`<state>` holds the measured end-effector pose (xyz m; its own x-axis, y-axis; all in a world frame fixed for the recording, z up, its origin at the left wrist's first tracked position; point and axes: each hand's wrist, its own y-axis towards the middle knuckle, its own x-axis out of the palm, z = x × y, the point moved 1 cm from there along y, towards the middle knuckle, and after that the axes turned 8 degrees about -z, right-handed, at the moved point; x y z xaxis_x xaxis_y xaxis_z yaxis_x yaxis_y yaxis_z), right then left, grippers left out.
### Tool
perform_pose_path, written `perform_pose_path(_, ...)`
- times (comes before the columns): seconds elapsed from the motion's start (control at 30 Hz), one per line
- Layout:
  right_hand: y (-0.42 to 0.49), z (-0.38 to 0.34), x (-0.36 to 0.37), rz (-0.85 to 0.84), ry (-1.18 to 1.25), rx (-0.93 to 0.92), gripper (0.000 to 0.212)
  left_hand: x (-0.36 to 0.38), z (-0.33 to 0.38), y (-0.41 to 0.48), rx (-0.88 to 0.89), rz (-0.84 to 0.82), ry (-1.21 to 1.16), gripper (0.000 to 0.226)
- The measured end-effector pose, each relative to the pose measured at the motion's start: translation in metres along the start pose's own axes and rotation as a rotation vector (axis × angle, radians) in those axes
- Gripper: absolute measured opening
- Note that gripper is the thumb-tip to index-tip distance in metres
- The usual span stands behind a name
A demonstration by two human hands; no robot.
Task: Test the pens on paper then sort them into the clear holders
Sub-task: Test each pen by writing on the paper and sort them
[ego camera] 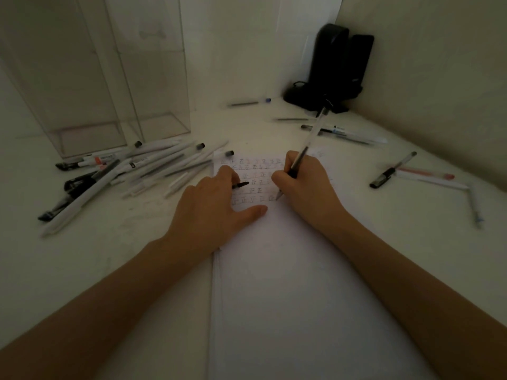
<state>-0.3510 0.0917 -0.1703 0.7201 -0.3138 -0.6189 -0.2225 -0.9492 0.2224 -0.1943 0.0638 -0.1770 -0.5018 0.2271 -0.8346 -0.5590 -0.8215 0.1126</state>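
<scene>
My right hand point(304, 185) grips a clear-barrelled pen point(312, 135) with its tip on the white paper point(288, 283), at the end of several rows of written marks. My left hand point(211, 207) lies flat on the paper's left edge and pinches a small black pen cap point(241, 184) between its fingers. Two tall clear holders point(90, 86) stand at the back left; I see no pens in them. A heap of white and black pens point(123, 171) lies in front of the holders.
More loose pens lie at the right point(411, 171) and at the back point(343, 131). A black device point(334, 69) stands in the far corner against the walls. The white desk point(109, 256) spreads to the left of the paper.
</scene>
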Motion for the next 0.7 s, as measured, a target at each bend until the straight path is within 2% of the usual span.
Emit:
perform_pose_path(0.07, 0.0, 0.0, -0.001, 0.021, 0.041, -0.01, 0.03, -0.001, 0.0, 0.0, -0.006, 0.035, -0.047, 0.029)
perform_pose_path(0.17, 0.0, 0.001, -0.005, 0.066, 0.233, -0.022, 0.028, -0.001, -0.004, 0.001, 0.023, 0.025, -0.199, 0.009)
perform_pose_path(0.33, -0.002, -0.004, -0.012, 0.046, 0.6, -0.086, 0.015, 0.002, -0.01, 0.007, 0.094, 0.036, -0.174, 0.001)
perform_pose_path(0.43, -0.004, -0.006, -0.011, -0.009, 0.891, -0.042, 0.033, -0.002, -0.008, 0.007, 0.135, 0.095, -0.205, 0.005)
perform_pose_path(0.7, -0.007, -0.007, -0.004, -0.043, 0.746, -0.074, 0.026, -0.006, -0.003, 0.004, 0.227, 0.17, -0.22, 0.01)
